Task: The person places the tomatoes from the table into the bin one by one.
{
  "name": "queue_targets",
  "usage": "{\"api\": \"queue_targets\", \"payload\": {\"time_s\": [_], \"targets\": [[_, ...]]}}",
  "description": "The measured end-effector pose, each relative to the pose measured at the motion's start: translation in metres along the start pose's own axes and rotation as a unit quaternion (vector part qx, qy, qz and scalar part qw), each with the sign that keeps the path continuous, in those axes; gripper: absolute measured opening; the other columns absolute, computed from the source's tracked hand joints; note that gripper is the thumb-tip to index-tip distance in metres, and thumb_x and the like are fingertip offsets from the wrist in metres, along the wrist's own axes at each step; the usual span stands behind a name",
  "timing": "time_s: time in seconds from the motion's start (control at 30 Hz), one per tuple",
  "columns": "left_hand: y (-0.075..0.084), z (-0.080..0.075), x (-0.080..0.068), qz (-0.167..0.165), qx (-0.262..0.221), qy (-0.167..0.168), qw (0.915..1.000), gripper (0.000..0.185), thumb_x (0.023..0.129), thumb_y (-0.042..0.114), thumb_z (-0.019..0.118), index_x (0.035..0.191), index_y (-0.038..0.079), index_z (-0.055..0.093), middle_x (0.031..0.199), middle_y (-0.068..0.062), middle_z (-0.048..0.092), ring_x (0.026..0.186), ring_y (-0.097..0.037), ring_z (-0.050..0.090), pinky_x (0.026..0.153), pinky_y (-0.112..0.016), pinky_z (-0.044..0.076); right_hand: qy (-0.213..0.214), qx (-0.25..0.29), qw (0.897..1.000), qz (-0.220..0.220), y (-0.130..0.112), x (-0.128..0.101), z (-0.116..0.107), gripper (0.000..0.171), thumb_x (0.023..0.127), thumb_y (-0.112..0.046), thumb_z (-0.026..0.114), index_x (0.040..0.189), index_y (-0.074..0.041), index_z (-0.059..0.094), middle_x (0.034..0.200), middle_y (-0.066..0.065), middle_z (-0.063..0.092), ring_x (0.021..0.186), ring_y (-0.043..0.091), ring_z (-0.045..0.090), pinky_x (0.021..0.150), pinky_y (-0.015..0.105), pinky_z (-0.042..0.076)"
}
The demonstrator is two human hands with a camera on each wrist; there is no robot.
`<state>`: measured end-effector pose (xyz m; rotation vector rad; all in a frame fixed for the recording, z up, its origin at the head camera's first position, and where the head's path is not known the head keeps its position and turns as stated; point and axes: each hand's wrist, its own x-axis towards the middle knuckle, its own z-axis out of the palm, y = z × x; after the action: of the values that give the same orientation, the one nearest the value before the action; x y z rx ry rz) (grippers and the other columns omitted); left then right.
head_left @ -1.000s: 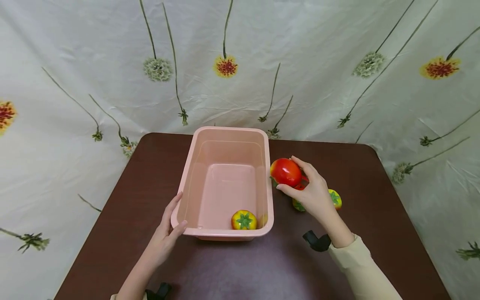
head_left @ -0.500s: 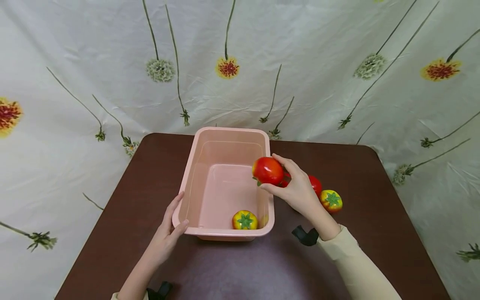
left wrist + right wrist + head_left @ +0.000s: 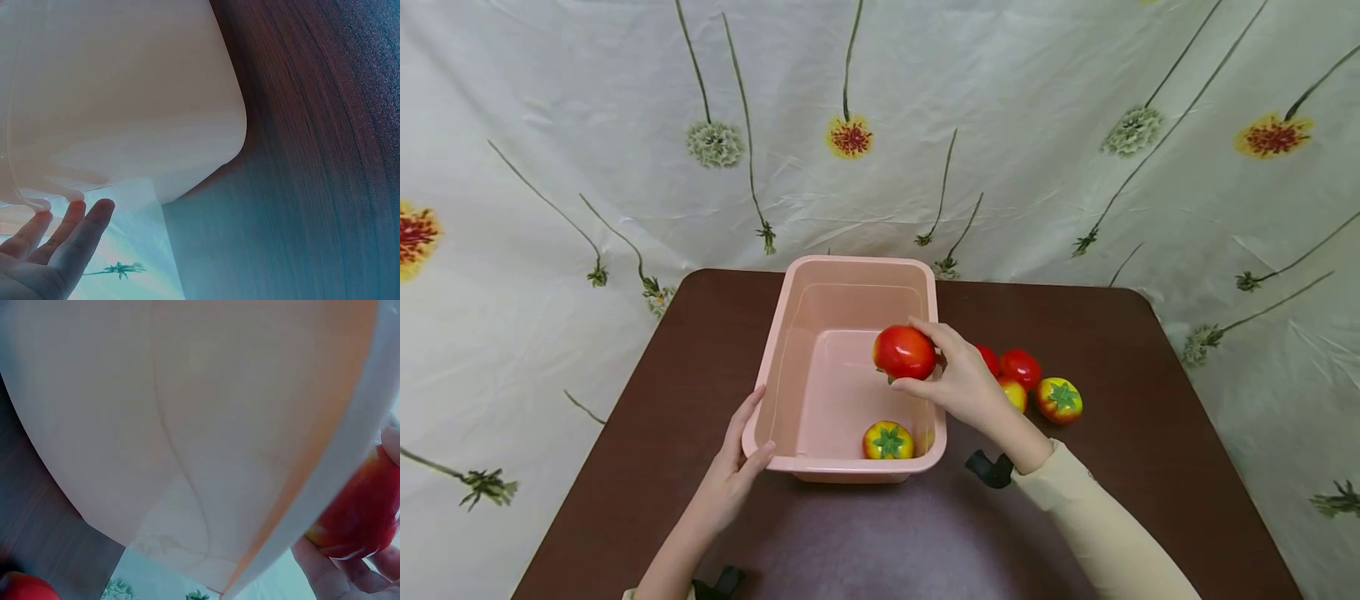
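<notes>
Three tomatoes (image 3: 1019, 368), perhaps four, lie beside the pink tub (image 3: 772, 375).

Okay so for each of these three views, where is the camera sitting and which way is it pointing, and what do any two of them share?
Head: sits above, looks forward and down at the table, pink tub, both hands and forearms.
Left wrist: low by the left hand, looks along the tabletop at the tub's outer corner; fingertips show.
Right wrist: beside the right hand, looks up the tub's outer wall; fingers show gripping the red tomato.
Shared: head and right wrist both show that tomato and the tub.
</notes>
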<state>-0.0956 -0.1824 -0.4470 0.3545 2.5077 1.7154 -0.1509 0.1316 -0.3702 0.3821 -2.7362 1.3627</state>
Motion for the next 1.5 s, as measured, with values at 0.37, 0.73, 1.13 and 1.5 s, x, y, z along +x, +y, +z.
{"api": "queue_targets", "payload": {"time_s": [0.37, 0.73, 1.13, 1.5], "targets": [[0.001, 0.001, 0.000, -0.008, 0.009, 0.000, 0.9999, 0.069, 0.100, 0.013, 0.050, 0.158, 0.029, 0.016, 0.163, -0.010, 0.013, 0.144, -0.041, 0.021, 0.094, -0.002, 0.025, -0.049, -0.031, 0.998, -0.010, 0.000, 0.002, 0.007, 0.080, 0.074, -0.026, 0.086, 0.144, -0.013, 0.049, 0.142, 0.008, 0.052, 0.122, 0.029, 0.056, 0.091, 0.045, 0.054], [0.001, 0.001, 0.001, 0.004, 0.000, -0.006, 1.0000, 0.071, 0.100, 0.010, 0.050, 0.158, 0.028, 0.014, 0.164, -0.010, 0.010, 0.145, -0.043, 0.014, 0.105, -0.071, 0.021, -0.065, -0.107, 0.991, -0.050, 0.004, 0.001, 0.012, 0.081, 0.074, -0.026, 0.087, 0.144, -0.009, 0.049, 0.143, 0.011, 0.052, 0.124, 0.030, 0.056, 0.096, 0.045, 0.051], [-0.001, 0.001, 0.003, 0.006, -0.005, 0.002, 1.0000, 0.070, 0.099, 0.009, 0.051, 0.158, 0.027, 0.017, 0.164, -0.009, 0.013, 0.148, -0.031, 0.008, 0.107, -0.071, 0.013, -0.122, -0.166, 0.978, -0.044, 0.000, 0.002, 0.014, 0.077, 0.075, -0.021, 0.086, 0.142, -0.009, 0.049, 0.145, 0.014, 0.049, 0.129, 0.032, 0.052, 0.099, 0.047, 0.049], [-0.001, 0.000, 0.001, -0.001, -0.001, 0.003, 1.0000, 0.070, 0.099, 0.011, 0.051, 0.158, 0.029, 0.017, 0.164, -0.007, 0.013, 0.148, -0.034, 0.008, 0.108, -0.071, 0.013, -0.136, -0.188, 0.969, -0.083, 0.000, 0.001, 0.011, 0.070, 0.079, -0.025, 0.083, 0.140, -0.008, 0.052, 0.142, 0.011, 0.053, 0.136, 0.031, 0.047, 0.105, 0.042, 0.045]]}}
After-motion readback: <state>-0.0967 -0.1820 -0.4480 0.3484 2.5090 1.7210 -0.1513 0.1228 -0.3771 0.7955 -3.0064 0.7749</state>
